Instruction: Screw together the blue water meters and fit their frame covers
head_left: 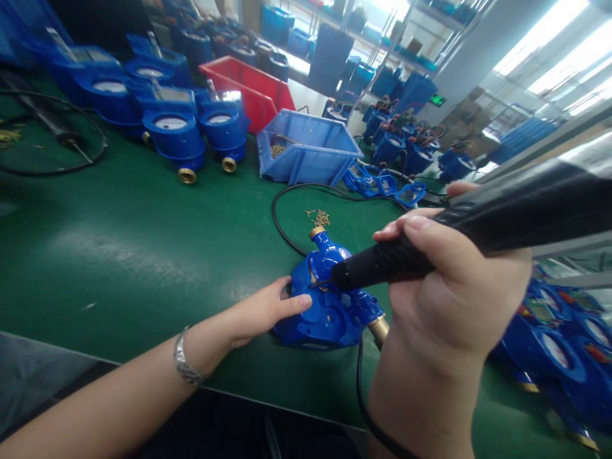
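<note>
A blue water meter (329, 319) with brass-ended pipe stubs lies on the green bench in front of me, its underside facing up. My left hand (272, 309) grips the meter's left side, thumb on top and the other fingers hidden behind the body. Wrapped in my right hand (444, 280) is a black electric screwdriver (382, 264), held at a slant. Its thin bit reaches down to the blue housing; whether a screw sits under the tip I cannot tell. A small pile of brass screws (321, 218) lies just beyond the meter.
Several blue meters (174, 134) stand at the back left, beside a red bin (248, 89) and a light-blue bin (318, 156). Blue plastic frames (382, 185) lie to its right. More meters (554, 350) occupy the right side. A second screwdriver (52, 121) with its cable rests far left.
</note>
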### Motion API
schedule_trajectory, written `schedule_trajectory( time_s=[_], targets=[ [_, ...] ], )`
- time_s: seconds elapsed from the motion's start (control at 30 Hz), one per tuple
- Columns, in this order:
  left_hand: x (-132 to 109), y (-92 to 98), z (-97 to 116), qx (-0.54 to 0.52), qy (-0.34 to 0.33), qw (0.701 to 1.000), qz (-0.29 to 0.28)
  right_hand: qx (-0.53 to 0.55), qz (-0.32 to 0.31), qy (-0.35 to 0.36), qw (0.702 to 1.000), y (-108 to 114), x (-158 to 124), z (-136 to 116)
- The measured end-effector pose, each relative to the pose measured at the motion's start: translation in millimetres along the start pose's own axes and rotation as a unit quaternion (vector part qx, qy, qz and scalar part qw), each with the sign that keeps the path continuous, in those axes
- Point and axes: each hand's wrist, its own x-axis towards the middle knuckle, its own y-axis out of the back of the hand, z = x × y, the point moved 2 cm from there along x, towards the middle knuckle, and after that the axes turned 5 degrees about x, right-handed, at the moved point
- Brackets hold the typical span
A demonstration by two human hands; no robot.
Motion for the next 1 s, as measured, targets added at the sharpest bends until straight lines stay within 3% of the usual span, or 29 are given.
schedule_trajectory(
  time_s=[0.13,0.3,0.63,0.8,1.0],
  targets=[
    [1,-6.2,2,-0.049,0.006,0.999,-0.001,0.007,-0.015,-0.035,0.999,-10,5,9],
    [6,-11.5,-7,-0.063,-0.009,0.996,0.065,0.022,-0.003,-0.108,0.994,-11,1,33],
    [10,-11.1,-19,-0.021,-0.04,0.994,0.1,0.04,0.021,-0.083,0.996,-6,-14,46],
    [9,-10.1,-19,-0.008,-0.041,0.993,0.11,0.033,0.003,-0.072,0.997,-6,-15,51],
    [7,-13.5,-16,-0.031,-0.036,0.993,0.111,0.035,0.022,-0.059,0.997,-4,-14,53]
  ],
)
